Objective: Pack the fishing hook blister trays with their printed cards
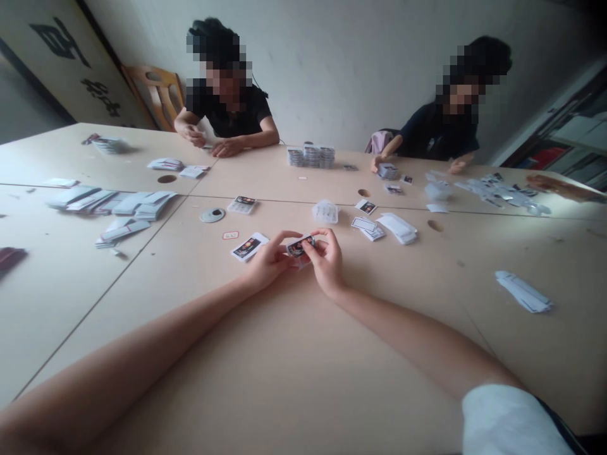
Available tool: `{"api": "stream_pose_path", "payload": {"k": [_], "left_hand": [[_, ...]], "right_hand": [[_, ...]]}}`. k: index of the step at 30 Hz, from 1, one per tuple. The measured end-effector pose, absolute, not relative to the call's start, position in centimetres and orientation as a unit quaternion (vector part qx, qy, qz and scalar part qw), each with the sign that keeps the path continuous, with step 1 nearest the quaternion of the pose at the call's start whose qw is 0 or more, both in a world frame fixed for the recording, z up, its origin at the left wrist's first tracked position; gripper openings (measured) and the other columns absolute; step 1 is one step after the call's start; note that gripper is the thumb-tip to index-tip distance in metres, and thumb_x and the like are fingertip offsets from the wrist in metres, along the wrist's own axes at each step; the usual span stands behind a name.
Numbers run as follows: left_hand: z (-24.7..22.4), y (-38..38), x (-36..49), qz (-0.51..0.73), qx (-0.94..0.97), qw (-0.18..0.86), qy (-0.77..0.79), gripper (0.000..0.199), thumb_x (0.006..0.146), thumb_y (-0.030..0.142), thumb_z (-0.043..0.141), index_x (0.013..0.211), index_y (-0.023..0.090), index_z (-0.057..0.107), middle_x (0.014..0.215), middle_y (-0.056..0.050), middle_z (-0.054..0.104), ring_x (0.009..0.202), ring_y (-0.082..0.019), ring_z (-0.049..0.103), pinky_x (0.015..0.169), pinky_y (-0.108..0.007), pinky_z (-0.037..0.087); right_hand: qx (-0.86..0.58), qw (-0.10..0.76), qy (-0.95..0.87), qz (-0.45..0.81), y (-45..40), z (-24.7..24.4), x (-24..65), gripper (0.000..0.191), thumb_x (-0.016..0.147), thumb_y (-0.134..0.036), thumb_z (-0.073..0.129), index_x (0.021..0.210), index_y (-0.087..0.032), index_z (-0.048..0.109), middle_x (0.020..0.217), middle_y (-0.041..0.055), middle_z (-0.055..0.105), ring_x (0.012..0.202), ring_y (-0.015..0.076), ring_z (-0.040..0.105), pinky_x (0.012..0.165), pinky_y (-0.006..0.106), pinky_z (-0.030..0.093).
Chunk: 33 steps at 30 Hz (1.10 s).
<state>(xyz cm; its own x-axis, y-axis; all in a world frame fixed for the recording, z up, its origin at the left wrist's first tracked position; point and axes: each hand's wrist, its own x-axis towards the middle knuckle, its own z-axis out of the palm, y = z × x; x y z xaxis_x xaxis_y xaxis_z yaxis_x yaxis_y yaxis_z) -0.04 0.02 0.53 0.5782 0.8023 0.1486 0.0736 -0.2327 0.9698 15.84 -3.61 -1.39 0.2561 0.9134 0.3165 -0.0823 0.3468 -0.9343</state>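
A small dark printed card (298,246) is held between my two hands above the table. My left hand (271,262) grips its left side, with the fingers curled around the edge. On the right side my right hand (326,256) pinches it, the thumb lying over the printed face. Something clear with red marks shows just under the card, too small to make out. A stack of dark printed cards with white borders (247,248) lies beside my left hand. Beyond my hands are a clear plastic box (325,212) and another box with a dark label (243,204).
White card stacks (397,227) lie to the right, envelope-like bundles (114,203) to the left. A round grey cap (212,215) sits near a table seam. Two people sit across the table (303,354), near stacked clear boxes (310,155), handling small items.
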Motion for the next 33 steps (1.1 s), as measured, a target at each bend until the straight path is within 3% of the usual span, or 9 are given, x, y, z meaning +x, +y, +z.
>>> {"api": "stream_pose_path", "payload": {"k": [7,14,23,33], "left_hand": [[0.37,-0.01,0.08,0.357,0.679,0.564,0.305,0.05,0.082,0.028,0.073,0.122,0.02,0.043,0.079,-0.001,0.07,0.067,-0.014,0.069,0.065,-0.025,0.056],[0.13,0.13,0.03,0.37,0.662,0.58,0.298,0.044,0.08,0.031,0.076,0.104,0.021,0.041,0.084,-0.004,0.074,0.072,-0.017,0.071,0.064,-0.025,0.057],[-0.2,0.4,0.18,0.385,0.637,0.607,0.279,0.048,0.08,0.039,0.079,0.103,0.02,0.042,0.088,-0.006,0.076,0.076,-0.018,0.074,0.068,-0.027,0.06],[-0.27,0.2,0.33,0.388,0.633,0.613,0.269,0.045,0.081,0.033,0.079,0.101,0.019,0.042,0.089,-0.007,0.077,0.075,-0.017,0.075,0.068,-0.027,0.06]], "right_hand": [[-0.433,0.664,-0.473,0.384,-3.69,-1.32,15.83,0.029,0.086,-0.041,0.068,0.105,-0.025,0.051,0.071,-0.0029,0.065,0.06,0.016,0.066,0.053,0.026,0.055],[-0.436,0.668,-0.452,0.398,-3.65,-1.11,15.84,0.029,0.084,-0.043,0.07,0.088,-0.024,0.048,0.066,-0.0041,0.065,0.055,0.0148,0.064,0.052,0.024,0.052],[-0.441,0.668,-0.448,0.4,-3.68,-0.96,15.89,0.024,0.086,-0.043,0.066,0.082,-0.022,0.054,0.075,-0.0013,0.067,0.06,0.0145,0.062,0.056,0.026,0.052],[-0.45,0.664,-0.454,0.388,-3.73,-0.95,15.98,0.025,0.086,-0.045,0.065,0.082,-0.022,0.057,0.076,-0.0004,0.068,0.061,0.0143,0.062,0.056,0.026,0.052]]}}
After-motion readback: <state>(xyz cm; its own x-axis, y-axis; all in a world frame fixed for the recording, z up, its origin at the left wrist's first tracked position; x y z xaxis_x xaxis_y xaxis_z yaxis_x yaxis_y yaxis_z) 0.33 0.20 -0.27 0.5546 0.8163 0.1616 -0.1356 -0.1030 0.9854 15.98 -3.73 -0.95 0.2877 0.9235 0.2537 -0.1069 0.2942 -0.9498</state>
